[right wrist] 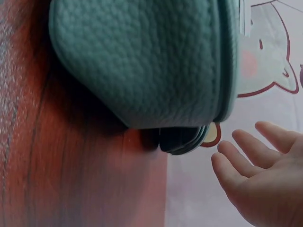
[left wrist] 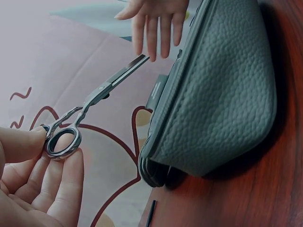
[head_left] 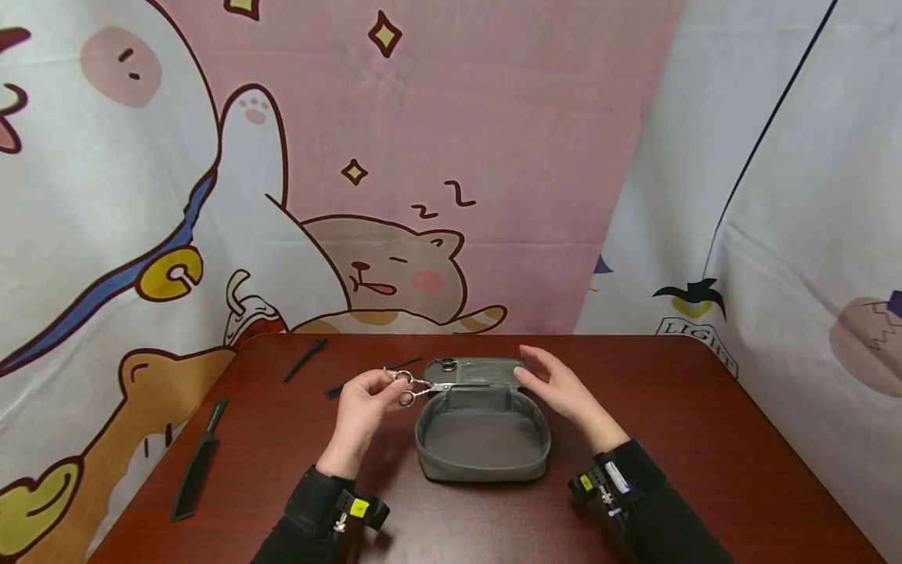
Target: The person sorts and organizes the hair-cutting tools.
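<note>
My left hand (head_left: 361, 413) pinches a silver pair of thinning scissors (left wrist: 97, 94) by the finger rings. Their toothed blade points right, above the hinge side of the open grey case (head_left: 482, 470). In the left wrist view the thumb presses one ring and the fingers lie behind the other. The case's lid (head_left: 493, 368) is folded back onto the table, with dark scissor rings (head_left: 448, 364) showing at its left end. My right hand (head_left: 564, 392) holds nothing; its fingers (right wrist: 255, 149) are spread and relaxed beside the lid's right end.
A dark comb with a handle (head_left: 199, 462) lies at the table's left edge. Behind it rests a slim black hair clip (head_left: 304, 360). Another thin dark tool (head_left: 334, 391) is partly hidden behind my left hand. A printed cloth (head_left: 535, 157) hangs behind the table.
</note>
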{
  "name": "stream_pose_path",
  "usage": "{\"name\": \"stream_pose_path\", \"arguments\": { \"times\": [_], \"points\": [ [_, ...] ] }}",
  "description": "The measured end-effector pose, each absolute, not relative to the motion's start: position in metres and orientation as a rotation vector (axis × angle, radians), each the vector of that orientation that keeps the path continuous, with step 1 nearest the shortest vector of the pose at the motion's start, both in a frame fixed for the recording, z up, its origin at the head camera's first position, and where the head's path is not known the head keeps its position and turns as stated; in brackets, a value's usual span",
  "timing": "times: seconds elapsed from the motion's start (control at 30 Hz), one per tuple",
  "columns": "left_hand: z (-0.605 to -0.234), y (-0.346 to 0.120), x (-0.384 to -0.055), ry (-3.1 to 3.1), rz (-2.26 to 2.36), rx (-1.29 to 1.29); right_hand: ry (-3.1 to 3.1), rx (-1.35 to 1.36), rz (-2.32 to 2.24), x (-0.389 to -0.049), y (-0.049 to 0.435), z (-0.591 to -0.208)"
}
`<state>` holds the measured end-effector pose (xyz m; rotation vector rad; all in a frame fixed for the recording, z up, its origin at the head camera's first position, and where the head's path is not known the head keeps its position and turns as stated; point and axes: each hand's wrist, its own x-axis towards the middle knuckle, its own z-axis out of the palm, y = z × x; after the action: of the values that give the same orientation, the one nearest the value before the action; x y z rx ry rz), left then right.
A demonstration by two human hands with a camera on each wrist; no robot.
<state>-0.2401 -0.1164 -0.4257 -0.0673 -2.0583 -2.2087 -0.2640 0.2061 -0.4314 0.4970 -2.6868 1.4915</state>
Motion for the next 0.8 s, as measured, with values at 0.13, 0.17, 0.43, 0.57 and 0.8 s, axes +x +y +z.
{"name": "stream_pose_path", "arguments": {
  "times": [0.13,0.17,0.43,0.57,0.8],
  "points": [
    [-0.427,-0.121,-0.243,-2.058,-2.201,-0.037,-2.734,0.368,1.534,-0.267,0.211,-0.433],
    [-0.427,-0.121,-0.243,-2.058,-2.201,-0.032,-2.741,0.343,1.540,-0.268,0.211,-0.433],
    [-0.432,-0.127,-0.247,-2.075,-2.186,0.020,-2.759,0.222,1.620,-0.275,0.219,-0.440],
    [-0.434,-0.130,-0.248,-2.084,-2.177,0.043,-2.752,0.175,1.679,-0.278,0.221,-0.443],
    [-0.436,-0.135,-0.251,-2.070,-2.182,0.077,-2.650,0.114,1.950,-0.284,0.220,-0.450]
  ]
}}
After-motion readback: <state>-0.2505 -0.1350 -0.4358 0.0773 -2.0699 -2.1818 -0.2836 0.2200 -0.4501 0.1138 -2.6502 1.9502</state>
